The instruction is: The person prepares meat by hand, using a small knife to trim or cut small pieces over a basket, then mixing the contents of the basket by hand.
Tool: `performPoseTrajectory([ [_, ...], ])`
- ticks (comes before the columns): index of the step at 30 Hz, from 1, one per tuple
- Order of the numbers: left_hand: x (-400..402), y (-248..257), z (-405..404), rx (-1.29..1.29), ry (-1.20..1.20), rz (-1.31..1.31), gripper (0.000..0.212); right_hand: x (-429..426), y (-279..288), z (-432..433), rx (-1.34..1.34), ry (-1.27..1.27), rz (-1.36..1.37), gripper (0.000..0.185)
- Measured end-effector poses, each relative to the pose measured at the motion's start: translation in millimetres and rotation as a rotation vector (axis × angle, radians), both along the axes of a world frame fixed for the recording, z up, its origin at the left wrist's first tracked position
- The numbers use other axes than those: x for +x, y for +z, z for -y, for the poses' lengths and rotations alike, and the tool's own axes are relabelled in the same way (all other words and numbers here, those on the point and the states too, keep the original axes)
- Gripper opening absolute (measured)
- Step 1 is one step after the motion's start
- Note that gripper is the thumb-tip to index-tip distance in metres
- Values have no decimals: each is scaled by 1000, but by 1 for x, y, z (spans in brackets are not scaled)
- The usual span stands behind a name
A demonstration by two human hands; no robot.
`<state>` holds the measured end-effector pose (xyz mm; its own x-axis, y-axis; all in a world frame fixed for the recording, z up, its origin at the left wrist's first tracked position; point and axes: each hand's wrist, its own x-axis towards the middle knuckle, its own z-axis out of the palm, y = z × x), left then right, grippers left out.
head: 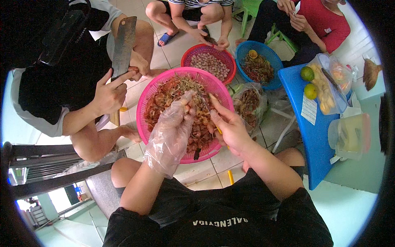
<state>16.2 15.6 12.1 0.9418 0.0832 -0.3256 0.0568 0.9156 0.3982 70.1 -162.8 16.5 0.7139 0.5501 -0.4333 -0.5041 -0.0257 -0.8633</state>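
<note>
My left hand (172, 129) wears a clear plastic glove and pinches a small bulb (187, 108), partly hidden by the glove's folds; it looks like a shallot. In my right hand (230, 128) is a small knife (218, 129) with a yellow handle, its blade slanting toward the bulb. Both hands are over a pink plastic colander (142, 105) on the tiled floor. Reddish-brown unpeeled bulbs (200, 139) fill it, with dry pale roots (188, 81) toward its far side. A dark narrow object (196, 154) sticks up at its near edge.
Beyond sit a red basket (186, 55) of pale bulbs and a blue basin (277, 64) of scraps. A scrap bag (251, 105) lies right of the colander, near a blue table (311, 145) with limes (310, 91). A co-worker at left holds a cleaver (123, 46); two others work opposite.
</note>
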Motion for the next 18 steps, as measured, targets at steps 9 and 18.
performPoseTrajectory([
  [9,-1,-1,6,157,6,-19,42,-14,3,3,131,208,219,55],
  [18,-6,4,8,168,-15,-16,46,-12,-1,0,154,280,501,58],
])
